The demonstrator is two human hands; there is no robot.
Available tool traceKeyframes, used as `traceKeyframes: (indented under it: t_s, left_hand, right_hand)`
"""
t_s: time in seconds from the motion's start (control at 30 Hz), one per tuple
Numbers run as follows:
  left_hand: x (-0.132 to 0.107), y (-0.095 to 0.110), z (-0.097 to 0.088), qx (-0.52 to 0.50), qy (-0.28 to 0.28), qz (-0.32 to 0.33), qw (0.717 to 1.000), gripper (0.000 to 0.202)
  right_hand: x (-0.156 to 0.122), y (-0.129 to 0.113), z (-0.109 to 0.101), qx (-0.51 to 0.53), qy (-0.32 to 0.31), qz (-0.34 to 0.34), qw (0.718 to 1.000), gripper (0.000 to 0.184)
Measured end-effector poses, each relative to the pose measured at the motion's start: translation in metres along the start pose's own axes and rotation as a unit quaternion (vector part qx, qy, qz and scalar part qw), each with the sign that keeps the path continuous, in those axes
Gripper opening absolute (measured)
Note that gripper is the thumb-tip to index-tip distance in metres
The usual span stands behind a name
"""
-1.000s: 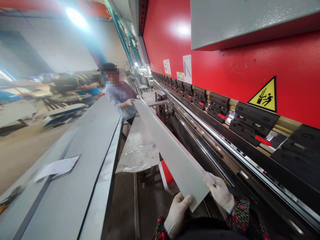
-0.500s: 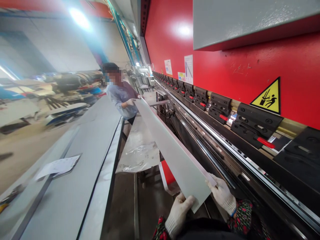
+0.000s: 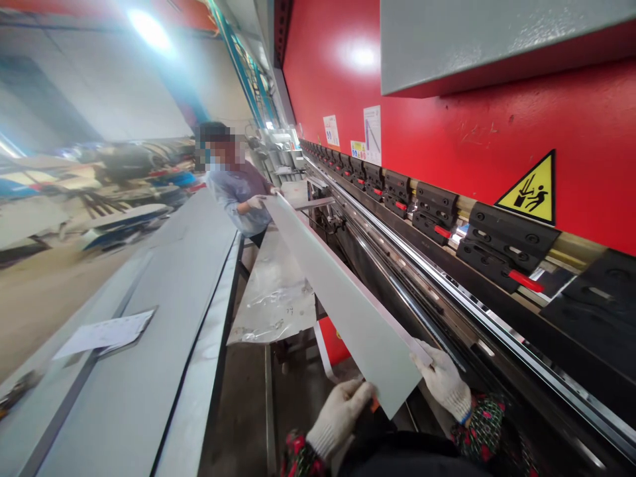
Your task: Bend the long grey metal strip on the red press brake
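Note:
A long, narrow pale-grey metal sheet [image 3: 342, 291] with a folded edge along its right side slants away from me. My right hand [image 3: 442, 377], in a white knit glove, is closed on its near right corner. At the near left edge is my gloved left hand [image 3: 342, 411], its thumb and fingers closed together against the sheet's rim; how much of the edge lies between them is hard to see. The far end is held by a co-worker [image 3: 238, 185] with gloved hands. The sheet is in the air beside the red press brake [image 3: 437, 146].
Black clamps [image 3: 437, 212] with red levers line the machine above its bed [image 3: 422, 278]. To the left, a long table of flat sheets [image 3: 163, 318] carries a paper on a clipboard [image 3: 109, 331]. A film-covered sheet [image 3: 275, 298] and a red-and-white object [image 3: 332, 341] are below the held sheet.
My left hand has shifted left, and its thumb has slid from the sheet's face to its edge. My right hand keeps its hold; the sheet stays nearly in place. The view has shifted slightly.

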State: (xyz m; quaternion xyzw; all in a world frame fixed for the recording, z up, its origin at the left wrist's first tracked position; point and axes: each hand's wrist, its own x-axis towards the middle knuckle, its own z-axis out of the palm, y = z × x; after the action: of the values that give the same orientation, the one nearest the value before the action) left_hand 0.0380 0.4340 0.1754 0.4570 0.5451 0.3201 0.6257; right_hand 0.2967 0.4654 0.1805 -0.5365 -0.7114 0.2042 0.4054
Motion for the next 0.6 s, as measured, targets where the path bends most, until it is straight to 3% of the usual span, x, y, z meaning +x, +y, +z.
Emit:
traceKeyframes:
  t_s: [0.07, 0.13, 0.2, 0.27, 0.37, 0.43, 0.5, 0.6]
  left_hand:
    - [-0.001, 0.013, -0.029, 0.107, 0.092, 0.049, 0.989, 0.053]
    - [-0.001, 0.032, -0.056, 0.188, 0.175, 0.138, 0.957, 0.043]
    - [0.001, 0.057, -0.074, 0.273, 0.231, 0.240, 0.902, 0.032]
    - [0.009, 0.084, -0.082, 0.365, 0.245, 0.335, 0.833, 0.034]
    - [0.029, 0.124, -0.075, 0.470, 0.225, 0.457, 0.720, 0.039]
    - [0.044, 0.147, -0.063, 0.525, 0.216, 0.494, 0.659, 0.047]
    - [0.058, 0.170, -0.050, 0.574, 0.199, 0.495, 0.621, 0.056]
    - [0.070, 0.201, -0.034, 0.617, 0.140, 0.476, 0.611, 0.067]
  right_hand:
    - [0.002, 0.002, -0.006, 0.007, -0.004, 0.005, 1.000, 0.038]
    - [0.003, 0.004, -0.013, 0.016, -0.025, 0.005, 1.000, 0.039]
    - [0.003, 0.006, -0.023, 0.021, -0.050, -0.006, 0.999, 0.042]
    - [0.003, 0.006, -0.034, 0.013, -0.056, -0.026, 0.998, 0.045]
    - [0.000, 0.001, -0.058, -0.029, -0.056, -0.058, 0.996, 0.048]
    - [-0.003, -0.006, -0.077, -0.066, -0.057, -0.087, 0.992, 0.049]
    - [-0.008, -0.013, -0.098, -0.109, -0.054, -0.123, 0.985, 0.052]
    - [-0.021, -0.023, -0.130, -0.175, -0.048, -0.155, 0.971, 0.057]
